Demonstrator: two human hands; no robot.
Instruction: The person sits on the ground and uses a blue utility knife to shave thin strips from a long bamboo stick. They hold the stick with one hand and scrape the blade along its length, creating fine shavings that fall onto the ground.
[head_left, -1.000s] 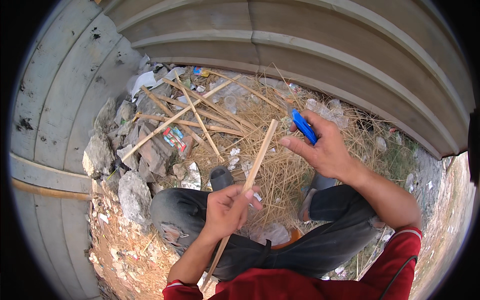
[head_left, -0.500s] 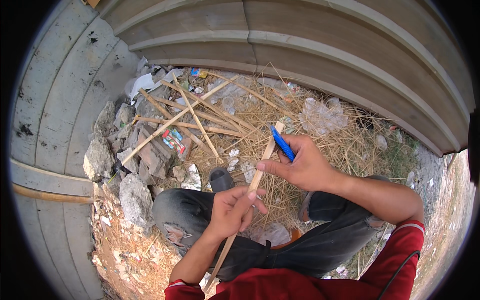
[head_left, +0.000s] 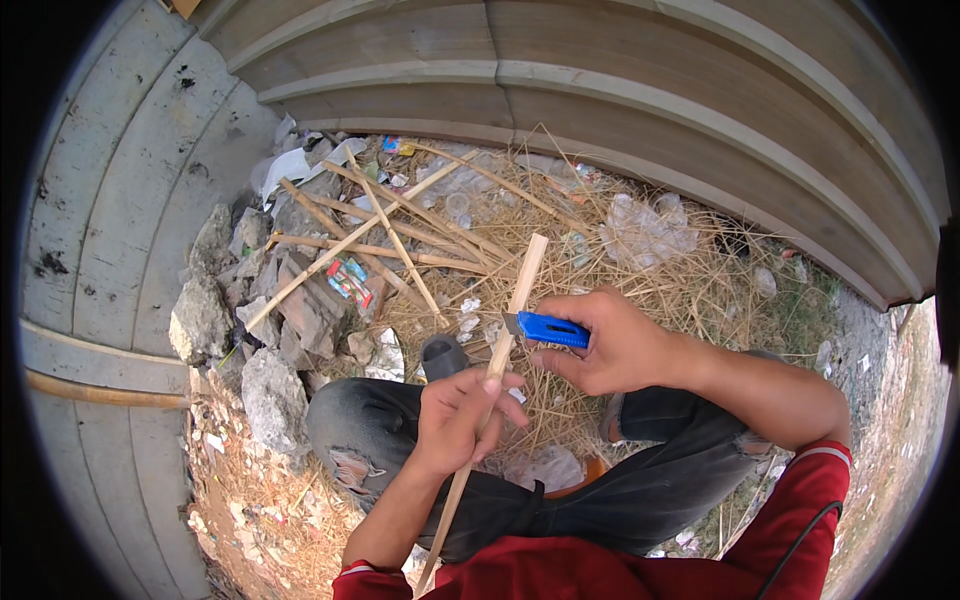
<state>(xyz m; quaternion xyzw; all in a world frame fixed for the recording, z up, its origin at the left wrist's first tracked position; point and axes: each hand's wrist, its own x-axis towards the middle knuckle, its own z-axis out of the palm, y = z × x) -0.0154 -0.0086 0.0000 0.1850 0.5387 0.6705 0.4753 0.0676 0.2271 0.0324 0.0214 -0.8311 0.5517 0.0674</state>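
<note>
Left hand (head_left: 458, 420) clasped around bamboo strip (head_left: 527, 272), which slants over the left thigh. Right hand (head_left: 625, 345) gripping blue utility knife (head_left: 555, 330), blade (head_left: 511, 323) at strip, beyond left fingers. Bamboo sticks (head_left: 408, 256) crisscrossed toward straw-littered ground's (head_left: 610, 300) far-left corner, some over rocks (head_left: 318, 312).

I am gripping with my left hand (head_left: 455, 418), its fingers (head_left: 488, 438) curling loosely and its thumb (head_left: 489, 391) lying uppermost, while my left forearm (head_left: 392, 505) is slanting up and inward. My right hand (head_left: 622, 345) is pinching between right thumb (head_left: 555, 364) and folded fingers (head_left: 590, 304), sitting higher, apart from the left, with my right elbow (head_left: 825, 430) bending outward.
</note>
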